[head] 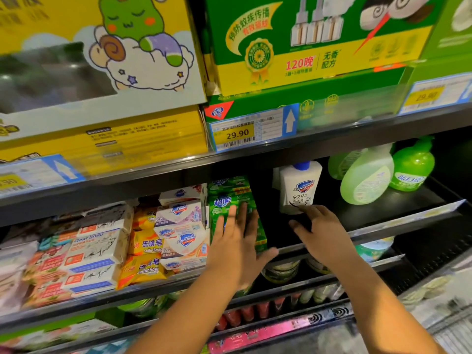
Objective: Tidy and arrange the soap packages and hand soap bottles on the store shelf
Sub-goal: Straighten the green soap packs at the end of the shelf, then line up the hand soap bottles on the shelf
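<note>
A: Entry one, left hand [237, 241]?
B: Fingers [231, 217] straight and close together, laid flat on the front of the green soap package [229, 195]; thumb out to the right. Nothing gripped.
A: Entry two, right hand [321, 233]?
B: Fingers [310, 212] loosely spread, holding nothing, tips at the foot of the upright white hand soap bottle [300, 185]. Contact: cannot tell.
A: Location?
B: Same shelf [421, 215]. Stacked soap packages [184, 238] left of the green one, green bottles [365, 175] right of the white.
</note>
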Motion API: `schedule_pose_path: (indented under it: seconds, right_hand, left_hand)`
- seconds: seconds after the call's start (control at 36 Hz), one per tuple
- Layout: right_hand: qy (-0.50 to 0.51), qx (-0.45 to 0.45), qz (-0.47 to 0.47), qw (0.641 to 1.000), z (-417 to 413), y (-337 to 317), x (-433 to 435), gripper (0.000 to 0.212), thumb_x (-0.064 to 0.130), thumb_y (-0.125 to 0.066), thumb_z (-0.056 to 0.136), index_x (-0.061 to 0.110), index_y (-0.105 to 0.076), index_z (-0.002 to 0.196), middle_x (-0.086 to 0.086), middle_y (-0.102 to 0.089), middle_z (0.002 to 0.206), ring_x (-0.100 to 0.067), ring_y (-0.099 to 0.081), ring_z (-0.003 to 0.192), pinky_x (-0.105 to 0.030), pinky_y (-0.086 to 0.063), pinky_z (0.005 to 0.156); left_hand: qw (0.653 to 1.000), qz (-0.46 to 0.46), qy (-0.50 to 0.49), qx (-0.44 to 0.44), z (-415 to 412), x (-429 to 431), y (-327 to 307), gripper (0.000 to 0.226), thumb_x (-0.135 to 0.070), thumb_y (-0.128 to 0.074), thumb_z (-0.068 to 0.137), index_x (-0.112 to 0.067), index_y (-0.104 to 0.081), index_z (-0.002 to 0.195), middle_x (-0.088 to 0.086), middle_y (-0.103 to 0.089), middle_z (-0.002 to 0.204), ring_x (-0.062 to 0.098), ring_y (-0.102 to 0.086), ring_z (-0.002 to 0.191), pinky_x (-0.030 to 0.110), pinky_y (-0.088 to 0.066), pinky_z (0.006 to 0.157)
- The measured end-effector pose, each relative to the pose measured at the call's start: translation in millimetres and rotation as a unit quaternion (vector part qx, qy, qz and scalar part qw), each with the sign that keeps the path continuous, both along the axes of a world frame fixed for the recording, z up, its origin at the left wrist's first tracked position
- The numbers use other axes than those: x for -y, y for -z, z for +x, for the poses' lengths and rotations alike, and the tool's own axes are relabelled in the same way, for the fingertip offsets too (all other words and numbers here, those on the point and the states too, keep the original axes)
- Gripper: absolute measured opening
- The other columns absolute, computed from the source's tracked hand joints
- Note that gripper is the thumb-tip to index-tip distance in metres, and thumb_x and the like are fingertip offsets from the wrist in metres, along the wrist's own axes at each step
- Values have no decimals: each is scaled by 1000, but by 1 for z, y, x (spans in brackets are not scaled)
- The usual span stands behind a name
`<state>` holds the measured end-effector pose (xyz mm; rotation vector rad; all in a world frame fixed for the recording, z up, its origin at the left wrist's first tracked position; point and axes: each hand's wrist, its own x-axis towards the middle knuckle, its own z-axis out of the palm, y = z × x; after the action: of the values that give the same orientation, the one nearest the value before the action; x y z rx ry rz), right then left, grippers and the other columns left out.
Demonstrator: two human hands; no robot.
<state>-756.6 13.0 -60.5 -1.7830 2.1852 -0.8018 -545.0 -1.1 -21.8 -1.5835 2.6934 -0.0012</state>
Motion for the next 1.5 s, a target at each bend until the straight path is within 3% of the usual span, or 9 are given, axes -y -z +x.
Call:
schedule_pose_path:
  seconds: [0.08,0.28,0.42,0.58,0.81,0.94,1.11,1.33,1.5]
  right_hand:
    - [48,100,-35,993,-4,-9,5,53,23,-81,81,8,-60,127,-15,-55,124,-31,-53,115,-17,-33,87]
    - [69,198,-2,978,-15,-30,25,77,23,-87,71,15,-44,134,-4,-55,127,-24,-54,116,-36,-44,96]
    - [67,268,12,961,-13,-35,41,80,11,-89,69,16,-40,133,8,-57,103,-14,-55,95,-20,-38,76]
    - [84,231,8,969,-23,-11,56,99,64,-86,31,24,-63,118,-1,-69,107,-20,-66,97,-41,-57,89]
    - [50,233,-73,968,-4,-42,7,59,21,-94,60,30,-54,101,7,-66,94,-14,-60,87,-13,-42,70]
    - [10,279,-127,952,-8,-58,-53,64,20,-97,55,42,-62,105,16,-70,101,-2,-64,94,-7,-47,74]
    - [6,478,-112,871,6,-63,-105,65,5,-96,55,19,-68,112,1,-77,97,-16,-73,88,-23,-57,68]
    - [61,627,-75,773,27,-57,-121,50,17,-82,68,15,-67,116,-10,-76,104,-31,-73,94,-44,-59,80]
    - [61,630,-36,774,28,-64,-133,24,22,-61,91,17,-72,112,-10,-76,103,-28,-74,93,-44,-56,84]
  left_hand:
    - [999,-16,-9,40,2,-1,9,92,-80,-16,89,-27,17,156,8,24,163,30,28,148,52,15,120]
    - [997,21,-29,74,3,7,6,90,-84,-10,86,-32,22,153,3,32,160,26,38,143,56,23,115]
    - [995,38,-34,85,2,8,7,91,-84,-10,85,-32,23,153,4,37,157,29,36,143,58,19,116]
    - [993,60,-33,92,1,7,3,92,-83,-10,86,-30,23,153,4,39,155,31,35,144,58,15,117]
    - [994,84,-20,68,4,7,-2,90,-85,-7,84,-34,27,151,1,41,154,27,39,142,56,17,118]
    - [991,68,55,-97,11,1,-14,83,-71,-38,93,-37,5,156,-7,33,159,16,33,145,47,9,123]
    - [895,159,119,-400,9,-49,-34,53,-56,-55,92,-57,-37,141,-43,-29,143,-9,-34,137,20,-36,110]
    - [831,285,53,-475,-21,-80,-24,58,-59,-63,82,-61,-43,136,-34,-47,136,-4,-45,130,41,-45,108]
    - [781,383,16,-493,-31,-94,-33,62,-23,-72,91,-39,-40,141,-38,-58,123,-17,-53,114,8,-45,91]
